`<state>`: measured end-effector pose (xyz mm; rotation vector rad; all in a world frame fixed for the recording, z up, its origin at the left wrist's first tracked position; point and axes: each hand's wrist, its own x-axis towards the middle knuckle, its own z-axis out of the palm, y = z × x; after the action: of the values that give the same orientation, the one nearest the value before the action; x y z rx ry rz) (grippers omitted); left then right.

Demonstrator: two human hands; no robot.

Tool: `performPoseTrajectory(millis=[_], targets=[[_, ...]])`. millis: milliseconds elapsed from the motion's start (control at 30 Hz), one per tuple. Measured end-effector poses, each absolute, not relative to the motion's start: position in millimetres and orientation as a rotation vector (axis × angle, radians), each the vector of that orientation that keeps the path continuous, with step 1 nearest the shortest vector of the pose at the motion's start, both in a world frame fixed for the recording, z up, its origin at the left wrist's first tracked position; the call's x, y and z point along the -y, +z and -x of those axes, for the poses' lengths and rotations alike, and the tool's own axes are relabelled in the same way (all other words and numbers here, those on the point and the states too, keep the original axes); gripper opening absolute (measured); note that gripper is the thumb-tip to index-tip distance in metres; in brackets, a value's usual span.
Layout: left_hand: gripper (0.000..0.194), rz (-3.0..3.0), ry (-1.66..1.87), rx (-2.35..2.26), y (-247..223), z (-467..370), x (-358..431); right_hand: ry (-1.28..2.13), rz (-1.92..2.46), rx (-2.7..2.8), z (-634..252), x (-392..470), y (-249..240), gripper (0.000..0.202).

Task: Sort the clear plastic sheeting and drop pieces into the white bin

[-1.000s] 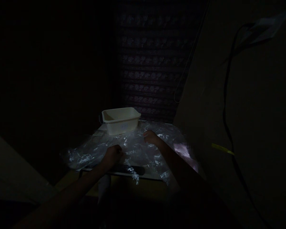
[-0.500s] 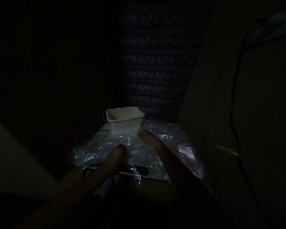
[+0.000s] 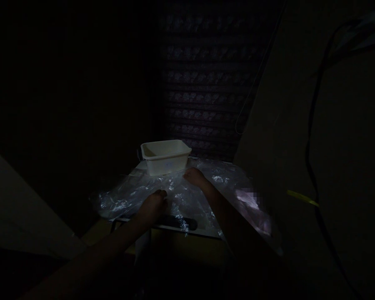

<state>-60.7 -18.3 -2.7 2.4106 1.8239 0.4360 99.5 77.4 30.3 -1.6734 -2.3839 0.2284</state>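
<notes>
A crinkled clear plastic sheet covers most of a small table in dim light. My left hand is closed over its near part, fingers curled and pinching the plastic. Farther forward, my right hand is also closed on the sheet, close to the front right corner of a white plastic tub. The tub stands upright at the back of the table, and neither hand appears to hold it. Darkness hides most fingertip detail.
A dark slot runs along the table's near edge. Patterned blinds hang behind the table. On the right wall, a black cable runs down past a yellow strip. A pale panel slants at the left.
The whole view has shifted slightly, so most things sit a little farther right. Both hands keep nearly the same places on the plastic, and the tub stays put.
</notes>
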Motion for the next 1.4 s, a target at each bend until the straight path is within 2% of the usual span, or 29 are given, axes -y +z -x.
performPoseTrajectory(millis=[233,567,733,800,933,1100,1400], targets=[[0.018,-2.465,0.319,-1.872,-1,70,24,0.15,1.741,2.281,-100,-76,29,0.026],[0.031,-2.529,0.061,-1.99,10,78,33,0.049,1.778,2.238,-99,-73,28,0.026],[0.027,-2.558,-0.105,-1.99,17,82,35,0.058,1.751,2.239,-99,-72,25,0.026],[0.028,-2.567,-0.064,-1.982,21,82,36,0.052,1.76,2.248,-99,-72,25,0.026],[0.046,-2.841,0.187,-1.716,21,82,34,0.058,1.806,2.277,-98,-73,25,0.027],[0.057,-3.048,0.078,-1.36,-1,83,32,0.076,1.832,2.289,-98,-74,24,0.026],[0.057,-3.026,-0.021,-1.316,-11,87,38,0.049,1.861,2.285,-103,-74,21,0.026]])
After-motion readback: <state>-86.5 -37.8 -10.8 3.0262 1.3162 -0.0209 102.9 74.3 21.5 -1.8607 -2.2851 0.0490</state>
